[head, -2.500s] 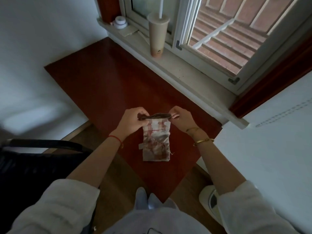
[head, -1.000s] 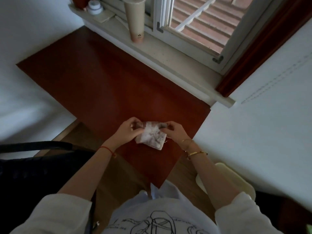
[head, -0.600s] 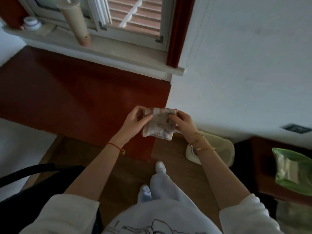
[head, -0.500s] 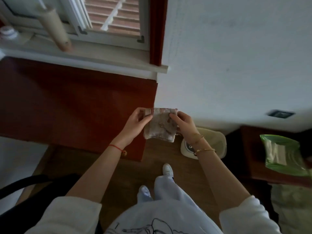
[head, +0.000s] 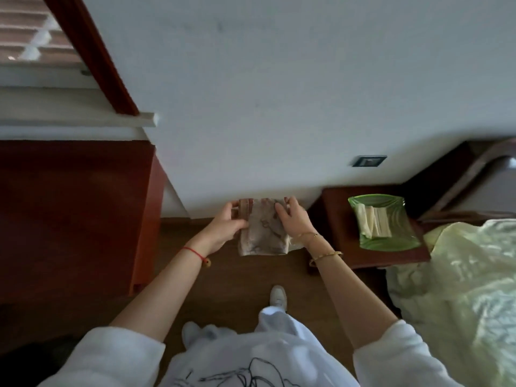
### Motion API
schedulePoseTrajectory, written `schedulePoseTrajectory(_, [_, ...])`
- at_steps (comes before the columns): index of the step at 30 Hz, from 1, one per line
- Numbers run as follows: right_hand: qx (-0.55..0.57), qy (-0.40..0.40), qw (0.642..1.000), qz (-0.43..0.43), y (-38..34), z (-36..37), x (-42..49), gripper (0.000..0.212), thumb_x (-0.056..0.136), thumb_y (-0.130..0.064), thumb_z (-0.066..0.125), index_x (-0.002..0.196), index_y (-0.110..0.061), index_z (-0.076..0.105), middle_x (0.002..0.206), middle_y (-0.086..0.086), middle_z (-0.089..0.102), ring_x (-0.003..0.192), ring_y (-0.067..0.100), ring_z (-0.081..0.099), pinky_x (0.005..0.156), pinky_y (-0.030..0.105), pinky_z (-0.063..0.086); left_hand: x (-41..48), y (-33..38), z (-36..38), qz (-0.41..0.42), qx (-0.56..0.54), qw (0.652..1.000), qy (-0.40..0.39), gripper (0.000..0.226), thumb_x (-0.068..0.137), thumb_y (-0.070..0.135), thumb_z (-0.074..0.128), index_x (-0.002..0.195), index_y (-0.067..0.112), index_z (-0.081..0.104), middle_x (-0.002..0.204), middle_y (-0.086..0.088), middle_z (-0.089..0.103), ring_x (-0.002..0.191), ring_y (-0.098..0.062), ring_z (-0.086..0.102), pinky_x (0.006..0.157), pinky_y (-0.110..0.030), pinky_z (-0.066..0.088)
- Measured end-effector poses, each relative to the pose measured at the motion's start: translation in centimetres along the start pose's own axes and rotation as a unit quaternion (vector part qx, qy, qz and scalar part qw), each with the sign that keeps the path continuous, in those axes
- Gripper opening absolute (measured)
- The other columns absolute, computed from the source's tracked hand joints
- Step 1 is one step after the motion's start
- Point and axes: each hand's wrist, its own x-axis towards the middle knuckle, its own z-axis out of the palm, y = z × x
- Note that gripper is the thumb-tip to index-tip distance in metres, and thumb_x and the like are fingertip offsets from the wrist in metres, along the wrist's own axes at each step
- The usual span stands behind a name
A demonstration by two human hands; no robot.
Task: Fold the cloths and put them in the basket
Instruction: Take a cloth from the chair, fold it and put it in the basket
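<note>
A small folded cloth (head: 262, 233), pale with a reddish pattern and a brown band on top, hangs in the air in front of me above the wooden floor. My left hand (head: 224, 227) grips its upper left edge with curled fingers. My right hand (head: 293, 219) holds its upper right side, fingers laid over the front. A green basket (head: 391, 241) sits on a dark red bedside table (head: 340, 227) to the right, with pale folded cloths (head: 372, 220) inside it. The basket is well to the right of both hands.
A dark red desk (head: 72, 208) stands at the left under a window sill (head: 69, 107). A bed with a light green cover (head: 460, 289) fills the right. A white wall (head: 265, 93) faces me. My foot (head: 277, 296) is on the wooden floor.
I have turned right, away from the desk and window. The folded cloth travelled with both hands off the desk. The bedside table, green basket and bed have come into view.
</note>
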Motion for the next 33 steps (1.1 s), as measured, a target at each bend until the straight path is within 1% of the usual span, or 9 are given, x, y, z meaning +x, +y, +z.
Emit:
schedulePoseTrajectory(4, [0.014,-0.041,0.998,0.040,2.8,-4.4,4.8,0.038,0.091,-0.031,0.061,0.113,-0.011,0.037,0.101,0.004,0.056,0.091,0.022,0.058,0.073,0.035,0.049,4.4,1.4,4.6,-0.003,-0.066,0.998,0.014,0.057,0.092,-0.011,0.054,0.143,0.010,0.038,0.134,-0.013,0.051,0.117,-0.028,0.058,0.077,-0.032,0.057])
schedulePoseTrajectory(7, [0.057,-0.046,0.994,0.078,4.5,-6.5,8.5,0.051,0.088,-0.022,0.065,0.126,-0.005,0.036,0.110,0.005,0.056,0.091,0.020,0.059,0.065,0.028,0.052,8.2,2.2,6.5,-0.018,-0.095,0.995,0.012,0.055,0.094,-0.009,0.053,0.143,0.015,0.042,0.132,-0.008,0.055,0.103,-0.019,0.063,0.062,-0.025,0.059])
schedulePoseTrajectory(13, [0.074,-0.024,0.991,0.113,11.1,-5.1,17.4,0.041,0.088,-0.012,0.061,0.120,-0.005,0.036,0.114,0.012,0.059,0.095,0.023,0.059,0.069,0.028,0.053,18.8,-0.2,8.1,-0.054,-0.102,0.993,0.001,0.048,0.097,-0.005,0.045,0.137,0.021,0.044,0.121,-0.009,0.059,0.108,-0.027,0.062,0.078,-0.037,0.056])
schedulePoseTrajectory(15, [0.063,-0.018,0.990,0.121,14.5,-3.0,20.5,0.041,0.089,-0.010,0.059,0.121,-0.002,0.035,0.108,0.011,0.057,0.090,0.021,0.057,0.066,0.026,0.053,23.6,-3.3,8.1,-0.069,-0.093,0.993,0.000,0.048,0.096,-0.005,0.044,0.136,0.020,0.046,0.125,-0.013,0.059,0.116,-0.032,0.060,0.089,-0.045,0.055])
schedulePoseTrajectory(18, [0.039,-0.019,0.991,0.130,21.0,1.1,25.2,0.046,0.087,-0.011,0.060,0.126,-0.003,0.035,0.109,0.014,0.060,0.096,0.026,0.062,0.083,0.040,0.057,31.0,-9.7,8.0,-0.104,-0.071,0.992,0.004,0.044,0.096,0.000,0.046,0.136,0.019,0.050,0.128,-0.013,0.059,0.120,-0.030,0.057,0.088,-0.045,0.055])
schedulePoseTrajectory(21, [0.023,-0.027,0.989,0.147,28.2,5.8,29.7,0.052,0.088,-0.013,0.060,0.132,-0.002,0.034,0.119,0.016,0.059,0.102,0.026,0.060,0.080,0.030,0.050,37.7,-16.7,8.4,-0.147,-0.061,0.987,0.009,0.026,0.098,0.002,0.041,0.115,0.012,0.059,0.115,-0.014,0.063,0.111,-0.032,0.059,0.097,-0.048,0.050])
schedulePoseTrajectory(24, [0.018,-0.045,0.984,0.171,35.2,10.7,34.0,0.047,0.089,-0.014,0.060,0.130,-0.007,0.040,0.117,0.013,0.058,0.110,0.028,0.058,0.088,0.032,0.048,44.1,-23.6,8.6,-0.187,-0.047,0.981,0.027,0.023,0.099,0.002,0.037,0.086,0.011,0.054,0.088,-0.009,0.057,0.082,-0.023,0.055,0.081,-0.034,0.047])
schedulePoseTrajectory(27, [0.011,-0.045,0.984,0.172,41.9,15.3,38.5,0.032,0.088,-0.013,0.060,0.118,-0.004,0.052,0.107,0.012,0.059,0.103,0.025,0.056,0.087,0.033,0.044,50.5,-30.1,8.6,-0.222,-0.050,0.974,0.004,0.025,0.092,-0.002,0.039,0.072,0.011,0.046,0.075,-0.008,0.050,0.070,-0.020,0.050,0.069,-0.029,0.046])
schedulePoseTrajectory(33, [-0.003,-0.070,0.988,0.139,51.1,22.5,46.2,0.030,0.081,-0.029,0.059,0.092,-0.002,0.065,0.089,0.011,0.061,0.090,0.025,0.053,0.092,0.036,0.046,61.5,-39.2,7.6,-0.278,-0.058,0.959,-0.022,0.024,0.093,0.001,0.038,0.082,0.010,0.057,0.081,-0.007,0.056,0.065,-0.018,0.059,0.049,-0.024,0.053])
